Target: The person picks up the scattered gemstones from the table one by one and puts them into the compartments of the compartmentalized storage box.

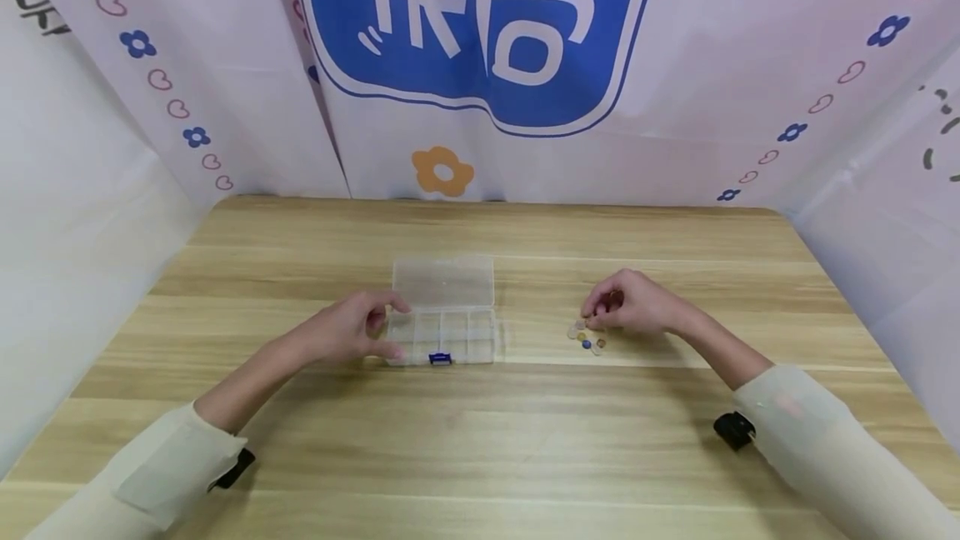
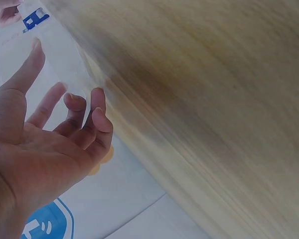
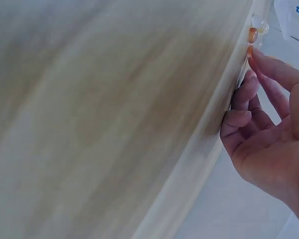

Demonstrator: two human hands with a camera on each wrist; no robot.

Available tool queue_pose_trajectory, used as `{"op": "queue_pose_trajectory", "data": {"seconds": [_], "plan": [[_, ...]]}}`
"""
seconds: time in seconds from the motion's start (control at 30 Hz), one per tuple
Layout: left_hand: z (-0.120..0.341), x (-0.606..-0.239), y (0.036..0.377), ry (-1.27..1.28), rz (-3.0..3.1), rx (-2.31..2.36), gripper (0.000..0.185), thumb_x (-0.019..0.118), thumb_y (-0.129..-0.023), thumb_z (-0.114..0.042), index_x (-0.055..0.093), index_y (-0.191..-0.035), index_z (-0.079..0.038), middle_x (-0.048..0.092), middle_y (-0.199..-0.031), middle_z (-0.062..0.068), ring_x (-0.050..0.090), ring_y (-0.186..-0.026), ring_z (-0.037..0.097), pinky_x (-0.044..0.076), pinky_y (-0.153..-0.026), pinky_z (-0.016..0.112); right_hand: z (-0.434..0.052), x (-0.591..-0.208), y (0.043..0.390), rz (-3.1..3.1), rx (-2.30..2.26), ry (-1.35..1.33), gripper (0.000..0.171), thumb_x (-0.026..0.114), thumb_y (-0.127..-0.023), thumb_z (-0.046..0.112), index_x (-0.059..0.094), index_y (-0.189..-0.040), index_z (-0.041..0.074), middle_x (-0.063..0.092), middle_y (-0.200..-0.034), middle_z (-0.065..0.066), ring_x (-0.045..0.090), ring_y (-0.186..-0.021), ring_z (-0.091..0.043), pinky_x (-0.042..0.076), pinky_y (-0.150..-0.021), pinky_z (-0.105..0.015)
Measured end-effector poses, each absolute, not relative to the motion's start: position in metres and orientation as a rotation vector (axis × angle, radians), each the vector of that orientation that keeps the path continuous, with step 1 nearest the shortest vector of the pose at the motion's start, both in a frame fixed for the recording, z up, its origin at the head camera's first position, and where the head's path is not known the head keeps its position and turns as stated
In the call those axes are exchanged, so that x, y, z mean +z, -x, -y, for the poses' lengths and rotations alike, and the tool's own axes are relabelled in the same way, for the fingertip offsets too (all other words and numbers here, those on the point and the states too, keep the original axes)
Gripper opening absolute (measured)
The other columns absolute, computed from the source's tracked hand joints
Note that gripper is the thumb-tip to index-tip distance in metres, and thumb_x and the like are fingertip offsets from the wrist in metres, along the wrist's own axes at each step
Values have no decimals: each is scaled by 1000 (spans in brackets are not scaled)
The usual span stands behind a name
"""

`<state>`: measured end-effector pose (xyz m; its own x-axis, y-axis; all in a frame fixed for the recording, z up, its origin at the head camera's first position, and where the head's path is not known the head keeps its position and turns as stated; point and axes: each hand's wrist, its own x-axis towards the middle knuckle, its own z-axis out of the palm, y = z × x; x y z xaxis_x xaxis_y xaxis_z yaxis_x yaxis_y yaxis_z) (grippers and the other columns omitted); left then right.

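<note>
A clear plastic compartment box [image 1: 480, 340] lies on the table with its lid [image 1: 444, 282] opened back and a blue latch [image 1: 440, 358] at the front. My left hand [image 1: 352, 327] holds its left end, thumb at the front corner and index finger near the hinge; the other fingers [image 2: 102, 119] curl loosely. To the right lies a small cluster of rounded beads, among them a blue bead [image 1: 587, 345], a yellow bead [image 1: 581, 337] and clear ones. At their edge my right hand [image 1: 633, 302] pinches a small orange bead [image 3: 250, 52] between thumb and index finger. Another orange bead [image 3: 252, 35] sits beside it.
The wood-grain table [image 1: 450, 448] runs back to a white printed curtain [image 1: 637, 165], with more white cloth on both sides. A dark wrist device [image 1: 733, 430] sits at the right sleeve, and another [image 1: 236, 469] at the left.
</note>
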<state>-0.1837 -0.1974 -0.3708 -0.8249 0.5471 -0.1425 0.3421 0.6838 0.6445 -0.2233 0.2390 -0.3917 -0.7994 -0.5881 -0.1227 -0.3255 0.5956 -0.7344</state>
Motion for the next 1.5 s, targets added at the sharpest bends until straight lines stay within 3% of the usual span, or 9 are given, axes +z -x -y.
{"op": "queue_pose_trajectory", "data": {"seconds": [0.5, 0.77, 1.13, 1.5], "plan": [[196, -368, 183, -699, -2574, 880, 56, 88, -84, -22, 63, -127, 4, 48, -75, 3, 43, -69, 16, 36, -61, 28, -239, -390, 226, -2433, -1057, 795, 6, 75, -92, -3, 76, -88, 2, 72, -86, -4, 58, -76, -15, 47, -66, -23], [196, -369, 183, -695, -2578, 868, 56, 88, -84, -21, 63, -127, 5, 47, -74, 3, 41, -68, 15, 35, -61, 27, -237, -388, 226, -2494, -1038, 669, 3, 74, -93, 0, 72, -91, -1, 70, -87, -5, 59, -81, -19, 49, -70, -26], [196, -368, 183, -678, -2566, 864, 57, 88, -84, -21, 62, -128, 5, 48, -75, 4, 42, -68, 15, 37, -62, 28, -231, -383, 225, -2521, -1074, 559, 3, 73, -91, -4, 71, -92, -6, 71, -84, -9, 63, -70, -17, 55, -60, -27], [195, -368, 183, -721, -2566, 888, 58, 89, -84, -22, 62, -127, 7, 47, -73, 3, 41, -67, 15, 36, -61, 28, -228, -381, 227, -2565, -1080, 633, 5, 76, -87, -4, 74, -91, -1, 71, -86, -8, 61, -77, -17, 51, -65, -23]]}}
